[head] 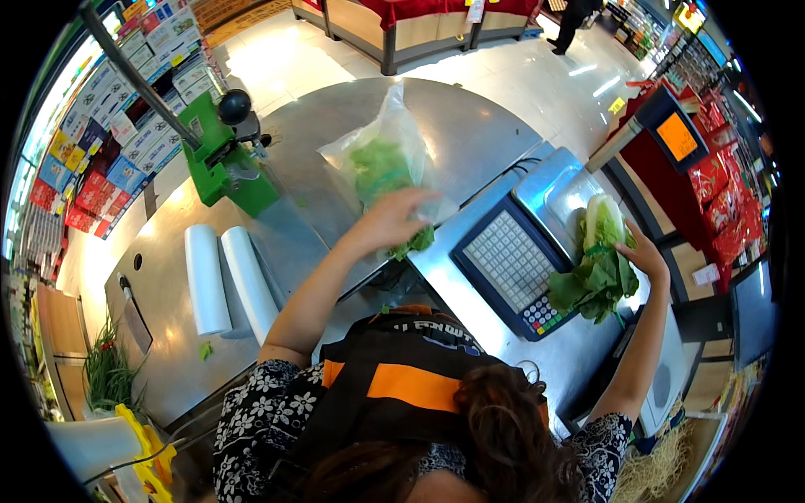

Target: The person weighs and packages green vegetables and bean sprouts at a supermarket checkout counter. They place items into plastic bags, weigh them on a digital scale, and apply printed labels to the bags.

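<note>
My left hand [396, 217] is spread over the lower part of a clear plastic bag [412, 129] with a bunch of leafy greens [380, 166] in it; whether it grips the bag is blurred. Dark leaves stick out below that hand. On the right, my right hand [643, 251] holds a head of leafy lettuce [600, 229], bound with a green tie, over the metal pan of a weighing scale [560, 182]. Its dark green leaves hang over the edge of the scale's keypad [506, 261].
Two rolls of plastic bags [206, 280] lie on the metal counter [170, 251], near a green bag-sealing device [220, 163] and a knife [135, 314]. The scale's display [678, 137] stands on a post at right. A person [569, 25] stands far off in the aisle.
</note>
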Motion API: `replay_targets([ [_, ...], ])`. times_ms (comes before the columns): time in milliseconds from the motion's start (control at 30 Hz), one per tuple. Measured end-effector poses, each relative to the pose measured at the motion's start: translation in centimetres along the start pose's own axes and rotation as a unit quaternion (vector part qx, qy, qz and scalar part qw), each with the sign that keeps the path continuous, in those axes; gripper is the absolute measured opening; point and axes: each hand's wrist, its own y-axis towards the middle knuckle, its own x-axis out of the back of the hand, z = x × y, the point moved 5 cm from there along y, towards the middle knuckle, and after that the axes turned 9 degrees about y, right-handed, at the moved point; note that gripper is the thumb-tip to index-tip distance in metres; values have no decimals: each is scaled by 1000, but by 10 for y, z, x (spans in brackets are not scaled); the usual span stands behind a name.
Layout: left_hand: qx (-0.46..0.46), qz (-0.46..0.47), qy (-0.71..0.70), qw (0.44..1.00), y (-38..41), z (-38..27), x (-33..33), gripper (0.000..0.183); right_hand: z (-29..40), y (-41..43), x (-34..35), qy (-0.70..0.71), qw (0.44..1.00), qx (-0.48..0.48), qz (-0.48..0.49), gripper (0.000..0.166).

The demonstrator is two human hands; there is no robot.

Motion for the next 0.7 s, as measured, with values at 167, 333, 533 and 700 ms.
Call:
replay_targets([
  [167, -95, -30, 33, 994, -25, 1, 14, 48, 112, -15, 15, -60, 950, 191, -241, 50],
  [333, 261, -359, -314, 839, -33, 170, 44, 27, 235, 43, -114, 314, 921, 231, 23, 38],
  [533, 437, -310, -522, 664, -7, 332, -12, 30, 345, 174, -233, 277, 951, 136, -4, 95],
  [700, 288, -283, -557, 725, 42, 302, -10, 23, 368, 205, -267, 290, 939, 152, 101, 51],
])
